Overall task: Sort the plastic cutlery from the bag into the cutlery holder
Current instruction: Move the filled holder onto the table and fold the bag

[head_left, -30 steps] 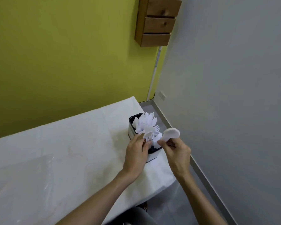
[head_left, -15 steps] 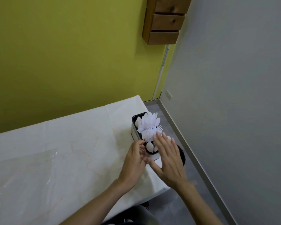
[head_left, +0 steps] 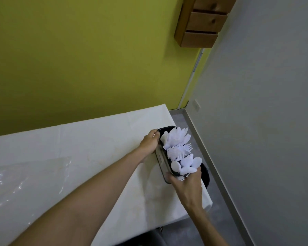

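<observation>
Both my hands grip the cutlery holder [head_left: 161,158] at the right end of the worktop [head_left: 82,148].

My left hand [head_left: 149,142] closes on the holder's far left rim; my right hand [head_left: 188,185] wraps its near end, so that corner and the fingertips behind it are hidden. White knives [head_left: 177,137] fill the far section, forks [head_left: 180,151] the middle, spoons [head_left: 187,165] the near one; the dividers and handles are buried and cannot be made out. The clear bag [head_left: 25,181] lies flat at the left, cut off by the frame edge, its outline faint against the white worktop.
</observation>
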A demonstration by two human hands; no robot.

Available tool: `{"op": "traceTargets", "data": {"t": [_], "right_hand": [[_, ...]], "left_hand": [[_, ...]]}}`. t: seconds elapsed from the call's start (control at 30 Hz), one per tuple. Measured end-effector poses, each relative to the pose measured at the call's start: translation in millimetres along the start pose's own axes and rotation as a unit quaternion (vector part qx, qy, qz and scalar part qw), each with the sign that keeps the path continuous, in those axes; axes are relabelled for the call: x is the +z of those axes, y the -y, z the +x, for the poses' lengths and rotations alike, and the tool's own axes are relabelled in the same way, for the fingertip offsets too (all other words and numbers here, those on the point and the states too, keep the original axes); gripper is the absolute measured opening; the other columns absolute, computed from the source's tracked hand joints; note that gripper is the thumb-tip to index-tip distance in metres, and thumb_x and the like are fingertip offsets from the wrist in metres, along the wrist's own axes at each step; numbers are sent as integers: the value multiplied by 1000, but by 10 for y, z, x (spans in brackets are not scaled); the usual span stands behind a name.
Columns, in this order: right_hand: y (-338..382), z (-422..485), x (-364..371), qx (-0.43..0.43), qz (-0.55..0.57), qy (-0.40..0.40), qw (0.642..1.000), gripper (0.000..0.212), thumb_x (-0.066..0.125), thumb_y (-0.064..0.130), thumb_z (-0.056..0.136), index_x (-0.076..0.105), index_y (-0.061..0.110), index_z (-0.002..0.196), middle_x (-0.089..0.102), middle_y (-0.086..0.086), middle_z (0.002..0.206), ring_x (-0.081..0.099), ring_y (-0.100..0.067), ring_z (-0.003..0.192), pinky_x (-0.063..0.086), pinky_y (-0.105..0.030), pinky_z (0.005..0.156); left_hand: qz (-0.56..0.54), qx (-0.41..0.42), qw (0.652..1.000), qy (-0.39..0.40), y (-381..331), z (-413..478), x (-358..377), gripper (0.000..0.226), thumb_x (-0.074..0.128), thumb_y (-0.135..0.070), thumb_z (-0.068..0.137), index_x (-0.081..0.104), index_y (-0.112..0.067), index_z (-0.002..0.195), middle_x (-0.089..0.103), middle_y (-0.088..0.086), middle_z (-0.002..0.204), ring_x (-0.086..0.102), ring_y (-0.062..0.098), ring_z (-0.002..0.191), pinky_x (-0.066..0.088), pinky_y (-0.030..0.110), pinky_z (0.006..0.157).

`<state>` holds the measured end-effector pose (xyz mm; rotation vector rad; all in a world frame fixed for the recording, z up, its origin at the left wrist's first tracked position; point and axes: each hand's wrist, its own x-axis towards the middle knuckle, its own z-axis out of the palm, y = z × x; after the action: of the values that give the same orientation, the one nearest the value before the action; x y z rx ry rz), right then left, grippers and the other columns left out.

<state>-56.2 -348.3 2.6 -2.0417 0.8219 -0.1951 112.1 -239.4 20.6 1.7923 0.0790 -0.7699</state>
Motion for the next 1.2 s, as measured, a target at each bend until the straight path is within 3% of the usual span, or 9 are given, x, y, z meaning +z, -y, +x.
{"op": "traceTargets", "data": {"t": [0.13,0.23,0.33,0.4,0.57,0.8,0.97,1.07,1.2], "right_hand": [[50,137,-12,-67,39,44,996,41,83,32,62,60,18,93,61,-1,95,63,-15,87,56,-31,64],[405,289,11,-89,93,119,985,46,82,16,74,54,22,110,63,14,105,63,-1,97,52,-15,71],[846,545,266,-118,92,201,968,60,74,8,84,43,35,127,59,29,114,61,-1,106,52,-18,82],[1116,721,552,-137,82,220,962,63,71,2,83,45,31,132,62,21,113,63,-7,105,52,-22,85],[1637,906,1199,-159,77,237,955,58,63,-6,84,53,20,134,64,3,103,62,-14,89,41,0,68],[1759,977,1592,-153,50,235,959,55,56,-6,85,52,22,131,61,2,99,57,-17,85,44,-11,63],[1719,982,1673,-129,42,247,960,55,52,-3,87,47,23,136,60,1,106,59,-25,101,45,-25,78],[1725,932,1686,-118,34,260,958,67,54,1,90,29,23,148,56,2,119,55,-22,111,45,-29,88],[1604,741,1705,-6,20,239,971,87,54,5,94,-9,13,155,27,-9,157,32,-30,142,36,-35,108]], "left_hand": [[-44,34,997,-60,58,-139,-118,30,38,-58,87,50,-37,105,56,-4,108,52,19,92,45,45,100],[-127,46,979,-150,155,-239,-462,23,42,-62,77,48,-41,84,58,-7,89,53,20,84,48,50,93],[-207,63,943,-253,195,-351,-938,18,52,-45,84,46,-30,75,53,-4,72,51,18,73,53,51,85],[-263,69,918,-290,236,-411,-1244,21,56,-27,90,44,-21,74,49,-1,68,49,16,70,55,45,83],[-315,28,891,-325,345,-383,-1883,25,62,-16,88,45,-15,71,46,5,75,49,16,70,57,44,87],[-354,4,884,-307,440,-200,-2161,20,58,-12,92,44,-13,78,50,9,101,53,24,97,57,37,82],[-332,-9,890,-313,491,-150,-2156,19,58,-15,93,43,-14,81,49,5,100,55,21,98,56,35,83],[-314,22,901,-299,556,-171,-2159,19,57,-23,94,44,-15,84,52,3,98,57,19,97,55,35,85],[-59,-7,939,-340,852,-401,-2080,38,55,-44,92,49,-14,114,56,2,117,54,25,109,46,39,93]]}}
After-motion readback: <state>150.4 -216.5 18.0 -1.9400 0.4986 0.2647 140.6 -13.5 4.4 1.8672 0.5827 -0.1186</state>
